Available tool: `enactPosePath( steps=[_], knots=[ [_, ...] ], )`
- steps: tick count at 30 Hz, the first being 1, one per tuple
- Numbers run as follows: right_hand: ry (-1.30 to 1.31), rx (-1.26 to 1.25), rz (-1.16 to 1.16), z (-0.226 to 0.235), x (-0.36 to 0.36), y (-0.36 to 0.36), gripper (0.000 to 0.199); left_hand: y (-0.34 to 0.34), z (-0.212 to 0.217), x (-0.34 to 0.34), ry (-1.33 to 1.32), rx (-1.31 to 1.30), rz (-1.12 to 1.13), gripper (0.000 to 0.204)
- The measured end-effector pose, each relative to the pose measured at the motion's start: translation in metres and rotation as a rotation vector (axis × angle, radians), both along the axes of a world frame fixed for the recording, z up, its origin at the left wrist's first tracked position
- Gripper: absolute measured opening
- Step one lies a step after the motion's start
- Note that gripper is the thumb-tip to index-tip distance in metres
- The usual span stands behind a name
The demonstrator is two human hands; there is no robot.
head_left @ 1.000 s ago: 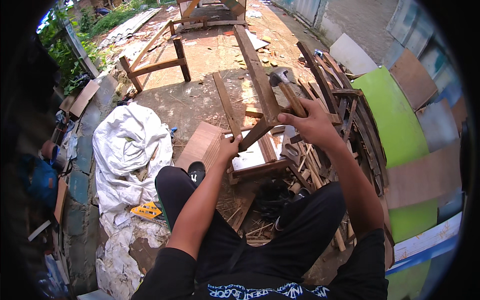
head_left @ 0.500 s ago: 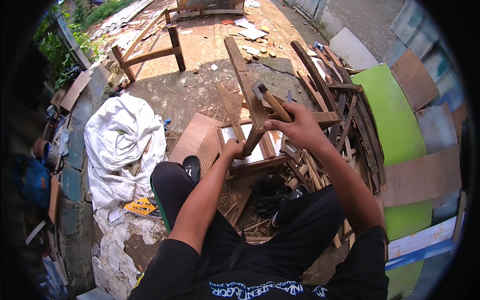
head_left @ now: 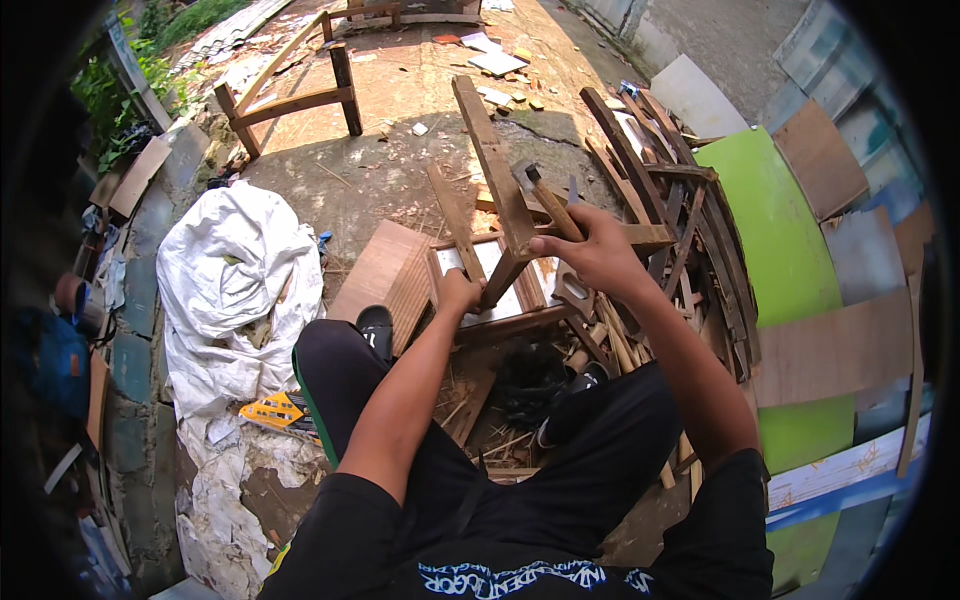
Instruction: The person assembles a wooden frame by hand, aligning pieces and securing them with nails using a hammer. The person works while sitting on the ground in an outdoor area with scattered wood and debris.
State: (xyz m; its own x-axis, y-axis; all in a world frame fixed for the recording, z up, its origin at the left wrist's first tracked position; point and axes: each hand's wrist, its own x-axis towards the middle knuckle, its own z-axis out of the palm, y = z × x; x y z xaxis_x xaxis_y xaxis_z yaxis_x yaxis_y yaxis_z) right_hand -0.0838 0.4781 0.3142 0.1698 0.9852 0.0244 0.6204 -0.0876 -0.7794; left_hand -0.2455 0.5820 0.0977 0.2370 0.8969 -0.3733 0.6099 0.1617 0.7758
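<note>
A dark brown wooden frame (head_left: 490,160) of joined beams is tilted up in front of me, one long beam pointing away. My left hand (head_left: 459,292) is closed around its lower part, where a thin slat (head_left: 456,222) meets the short end piece. Whether the slat is fixed to the frame I cannot tell. My right hand (head_left: 598,250) grips the handle of a hammer (head_left: 552,205), with the metal head up and to the left. That hand's thumb presses on the frame's corner. Below lies a framed white panel (head_left: 503,308), with a handsaw (head_left: 572,292) beside it.
Dark timber (head_left: 715,240) is heaped at right, beside green panels (head_left: 785,220). A white sack (head_left: 235,270) and plywood (head_left: 385,280) lie left. Another wooden frame (head_left: 300,105) stands farther off. A black plastic bag (head_left: 530,380) and wood scraps lie between my feet.
The hammer head has shifted slightly to the right and down against the frame. My hands keep their holds. The whole view has moved a little.
</note>
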Motion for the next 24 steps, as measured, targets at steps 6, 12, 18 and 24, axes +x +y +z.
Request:
enactPosePath(
  steps=[6,12,18,24],
  knots=[
    [0.020,-0.088,0.002,0.002,-0.021,0.014,0.052,0.016,-0.018,-0.027,0.185,0.177,-0.033,0.049],
    [-0.015,-0.118,-0.011,-0.001,-0.022,0.012,0.045,0.059,0.047,-0.044,-0.352,-0.058,-0.009,0.052],
    [0.100,-0.052,-0.022,0.000,-0.029,-0.001,0.045,0.040,0.151,-0.036,-1.039,-0.265,-0.119,0.056],
    [0.071,-0.020,-0.044,-0.007,-0.041,-0.010,0.052,0.030,0.169,-0.028,-0.879,-0.053,-0.050,0.042]
  ],
)
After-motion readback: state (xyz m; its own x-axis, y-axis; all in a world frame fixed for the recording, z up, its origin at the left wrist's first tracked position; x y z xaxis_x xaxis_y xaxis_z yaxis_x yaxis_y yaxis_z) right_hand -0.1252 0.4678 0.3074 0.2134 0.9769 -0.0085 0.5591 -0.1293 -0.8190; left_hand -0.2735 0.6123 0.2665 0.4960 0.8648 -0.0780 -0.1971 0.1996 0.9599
